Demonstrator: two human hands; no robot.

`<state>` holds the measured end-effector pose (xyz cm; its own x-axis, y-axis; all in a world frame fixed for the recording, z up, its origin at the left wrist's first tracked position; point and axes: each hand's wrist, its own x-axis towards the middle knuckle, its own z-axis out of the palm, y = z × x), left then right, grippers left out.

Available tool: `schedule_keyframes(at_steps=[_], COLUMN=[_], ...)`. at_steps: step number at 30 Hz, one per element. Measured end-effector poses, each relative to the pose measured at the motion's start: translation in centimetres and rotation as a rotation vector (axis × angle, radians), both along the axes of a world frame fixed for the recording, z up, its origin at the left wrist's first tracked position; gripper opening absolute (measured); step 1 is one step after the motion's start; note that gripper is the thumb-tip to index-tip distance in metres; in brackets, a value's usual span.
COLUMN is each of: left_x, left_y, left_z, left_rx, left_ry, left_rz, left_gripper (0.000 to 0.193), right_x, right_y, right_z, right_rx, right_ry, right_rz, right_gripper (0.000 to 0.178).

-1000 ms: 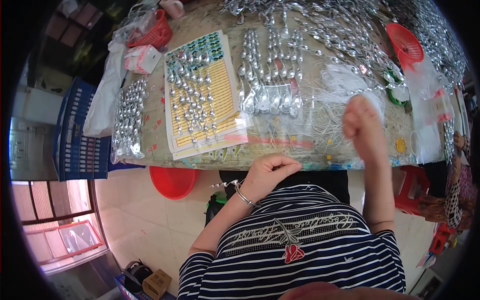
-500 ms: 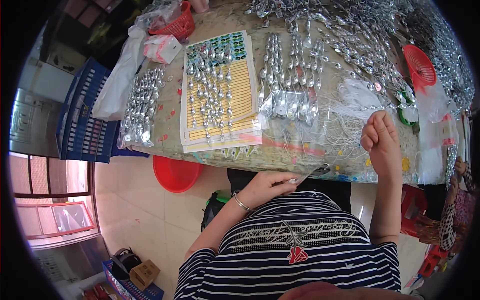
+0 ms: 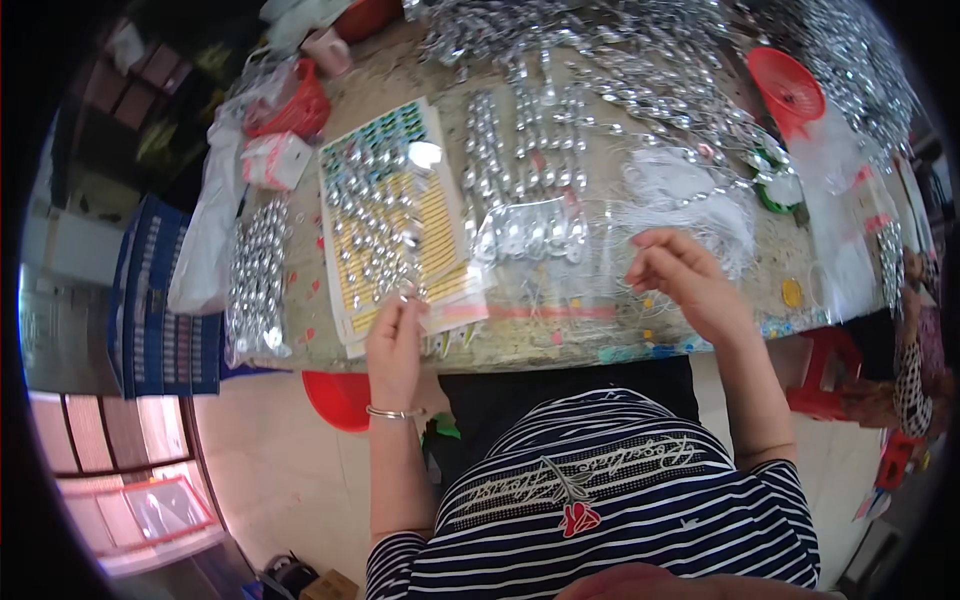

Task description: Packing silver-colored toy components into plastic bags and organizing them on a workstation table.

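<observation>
My left hand (image 3: 393, 345), with a bracelet at the wrist, is at the near edge of a stack of printed sheets (image 3: 450, 245). Its thumb and fingers pinch the lower end of a silver bead strand (image 3: 411, 238), blurred by motion. Several more silver strands (image 3: 372, 225) lie on the sheets under it. My right hand (image 3: 690, 285) hovers above the table beside a heap of white thread (image 3: 690, 190). Its fingers are curled together; whatever they hold is too small to make out. Clear plastic (image 3: 535, 285) spreads between the hands.
Silver strands (image 3: 260, 280) lie at the table's left, with more (image 3: 485, 150) beyond the plastic and a large pile (image 3: 590, 30) at the back. Red baskets (image 3: 295, 105) (image 3: 787, 88) stand left and right. A green ring-shaped item (image 3: 775, 180) lies right. A co-worker's sleeve (image 3: 912, 390) shows far right.
My left hand has moved left and forward from the table edge to the printed sheets. The right hand has moved left, away from the green item. The whole view has shifted.
</observation>
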<state>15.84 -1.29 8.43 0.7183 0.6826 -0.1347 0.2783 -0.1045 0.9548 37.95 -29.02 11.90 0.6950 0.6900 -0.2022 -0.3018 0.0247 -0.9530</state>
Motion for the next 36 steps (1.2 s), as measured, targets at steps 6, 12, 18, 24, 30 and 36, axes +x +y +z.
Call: schedule_keyframes(at_steps=[6, 12, 18, 24, 30, 36], left_x=[6.6, 10.6, 9.8, 8.3, 7.9, 7.8], left_y=[6.2, 7.5, 5.7, 1.9, -0.7, -3.7], left_z=[-1.0, -2.4, -3.8, -2.2, -0.4, 0.7], left_rx=[0.528, 0.749, 0.921, 0.853, 0.777, 0.237], left_ry=[-0.008, 0.239, 0.113, 0.020, -0.115, -0.289], left_rz=[0.006, -0.064, 0.058, 0.005, 0.007, -0.014], left_gripper=[0.032, 0.041, 0.044, 0.043, 0.036, 0.028], right_x=[0.8, 5.6, 13.9, 18.0, 21.8, 15.8], right_y=[-1.0, -1.5, 3.4, 8.0, 5.7, 2.8], right_z=[0.0, -0.9, -3.2, -7.5, -3.4, 8.8], right_rx=[-0.068, -0.117, -0.443, -0.819, -0.720, -0.046], right_ry=[-0.046, -0.163, -0.618, -1.408, -1.520, -0.899], right_rz=[0.112, 0.017, -0.109, -0.299, -0.362, -0.413], right_gripper=[0.024, 0.025, 0.021, 0.020, 0.010, 0.017])
